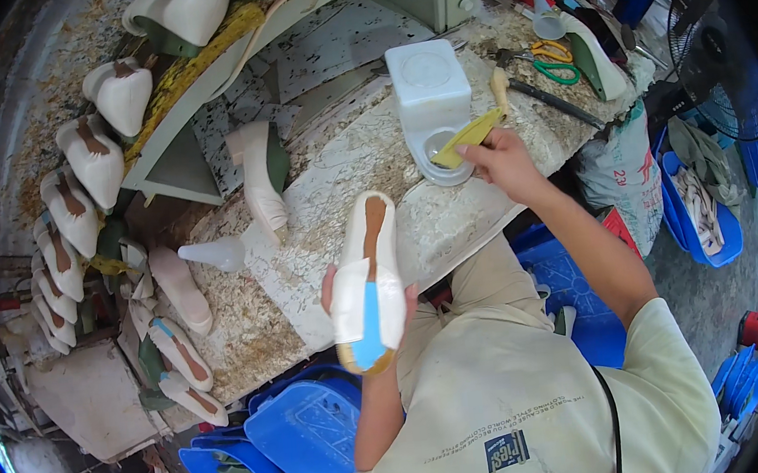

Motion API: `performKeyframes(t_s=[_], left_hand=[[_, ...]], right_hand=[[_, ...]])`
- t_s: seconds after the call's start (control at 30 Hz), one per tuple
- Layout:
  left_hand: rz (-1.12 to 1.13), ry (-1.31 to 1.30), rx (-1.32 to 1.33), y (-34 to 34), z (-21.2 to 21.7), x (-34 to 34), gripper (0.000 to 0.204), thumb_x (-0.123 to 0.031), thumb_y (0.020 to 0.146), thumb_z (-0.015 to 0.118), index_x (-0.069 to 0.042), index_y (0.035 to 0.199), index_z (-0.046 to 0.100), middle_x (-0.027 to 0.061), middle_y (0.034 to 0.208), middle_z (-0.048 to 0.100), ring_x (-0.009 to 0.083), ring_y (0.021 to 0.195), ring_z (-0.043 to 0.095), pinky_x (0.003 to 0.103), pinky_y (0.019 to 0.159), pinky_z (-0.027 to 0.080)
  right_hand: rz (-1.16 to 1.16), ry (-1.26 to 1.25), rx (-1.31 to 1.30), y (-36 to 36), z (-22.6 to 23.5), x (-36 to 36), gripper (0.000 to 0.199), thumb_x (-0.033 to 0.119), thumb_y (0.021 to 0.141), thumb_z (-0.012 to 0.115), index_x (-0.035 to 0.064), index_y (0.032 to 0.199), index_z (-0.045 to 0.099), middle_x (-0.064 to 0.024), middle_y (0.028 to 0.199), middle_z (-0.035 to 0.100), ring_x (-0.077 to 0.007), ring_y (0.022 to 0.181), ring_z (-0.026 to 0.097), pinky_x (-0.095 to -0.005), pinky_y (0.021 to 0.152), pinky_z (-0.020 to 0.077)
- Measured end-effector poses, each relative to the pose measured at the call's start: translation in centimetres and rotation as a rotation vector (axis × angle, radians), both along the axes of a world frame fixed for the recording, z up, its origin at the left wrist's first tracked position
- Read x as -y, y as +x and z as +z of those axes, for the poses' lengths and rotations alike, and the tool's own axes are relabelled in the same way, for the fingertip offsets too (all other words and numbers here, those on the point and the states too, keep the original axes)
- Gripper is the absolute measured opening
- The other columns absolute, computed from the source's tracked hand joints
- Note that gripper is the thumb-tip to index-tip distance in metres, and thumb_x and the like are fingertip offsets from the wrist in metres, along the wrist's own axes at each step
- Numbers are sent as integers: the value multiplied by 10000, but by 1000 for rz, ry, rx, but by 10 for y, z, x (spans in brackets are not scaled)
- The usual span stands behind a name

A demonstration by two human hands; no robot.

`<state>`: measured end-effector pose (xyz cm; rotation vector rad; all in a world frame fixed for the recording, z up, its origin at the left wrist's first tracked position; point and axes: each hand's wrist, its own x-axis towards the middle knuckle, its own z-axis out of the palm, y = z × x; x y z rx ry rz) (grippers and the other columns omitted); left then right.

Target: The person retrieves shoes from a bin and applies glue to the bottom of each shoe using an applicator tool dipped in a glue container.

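- My left hand (341, 297) was clamped around a cream shoe upper on its last (367, 279), sole side up, with a brown strip along the middle and a blue tape patch near the end closest to me.
- I held that shoe just above the near edge of the speckled workbench (320, 187), over my lap.
- My right hand (501, 159) was well apart from the left, closed on a yellow brush (470, 136) whose tip rested at the open mouth of a white plastic glue pot (432, 104).
- A finished cream heeled shoe (259, 180) stood on the bench between the pot and a row of lasted shoes (82, 187) on the curved rack at my left.
- A small white cone-shaped nozzle (214, 253) lay on the bench near that rack.
- Orange and green scissors (554, 60) lay beyond the pot, and blue plastic crates (311, 430) sat below the bench by my knees.
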<state>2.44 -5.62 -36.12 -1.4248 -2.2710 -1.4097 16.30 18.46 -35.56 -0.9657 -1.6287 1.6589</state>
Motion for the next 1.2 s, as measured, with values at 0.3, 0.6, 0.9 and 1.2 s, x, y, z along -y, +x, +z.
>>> performKeyframes(t_s=[0.3,0.6,0.9,1.2], left_hand=[[-130,378,413,9,13,-29,602,-259,863,625,-135,1392,366,146,1347,463,283,1149,533,443,911,514],[-85,324,362,-11,22,-24,969,-103,593,877,-57,1386,323,101,1222,527,212,1081,552,335,949,469],[-176,288,499,-22,24,-10,987,-32,571,867,-74,1393,322,87,1170,545,179,998,574,299,835,522],[-292,254,449,-30,41,9,890,-119,629,873,-14,1362,380,104,1061,660,166,943,635,301,845,516]], right_hand=[[107,-134,-227,-33,94,116,197,120,880,634,-35,998,664,-11,650,567,-82,525,482,-244,457,377],[173,667,-207,-28,90,160,73,-2,814,671,-22,880,644,-73,679,566,-166,538,512,-277,479,396],[267,765,-209,-25,99,176,109,-23,777,702,-19,875,654,-85,711,592,-168,561,552,-270,486,427],[353,814,-215,-26,113,177,162,-20,761,726,-9,899,642,-86,729,594,-202,597,580,-286,515,450]])
